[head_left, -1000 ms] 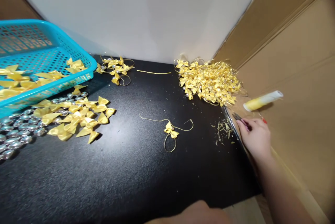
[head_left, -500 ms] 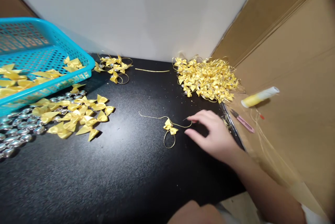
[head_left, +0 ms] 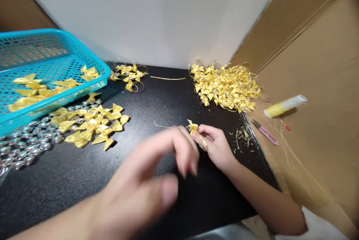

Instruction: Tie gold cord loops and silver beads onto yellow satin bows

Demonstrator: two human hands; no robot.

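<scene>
A yellow ribbon bow (head_left: 193, 127) with a gold cord loop is pinched between the thumb and fingers of my right hand (head_left: 217, 145), just above the black table (head_left: 213, 191). One thin cord tail (head_left: 164, 125) runs from it to the left. My left hand (head_left: 157, 169) is in the foreground, closer to the camera, blurred, with fingers curled and the thumb apart from them. Nothing shows between its fingers. Loose yellow bows (head_left: 92, 127) lie at the left, partly over strings of silver beads (head_left: 30, 142).
A blue basket (head_left: 105, 69) with more bows stands at the left. Finished-looking looped bows (head_left: 224, 86) form a pile at the back right, with a smaller group (head_left: 130, 75) at the back. Pink snips (head_left: 266, 133), a thread spool (head_left: 286, 106) and cord scraps (head_left: 244, 135) lie right.
My right hand has taken the looped bow up from the table. My left hand has come in from the bottom edge toward it. The view has shifted slightly.
</scene>
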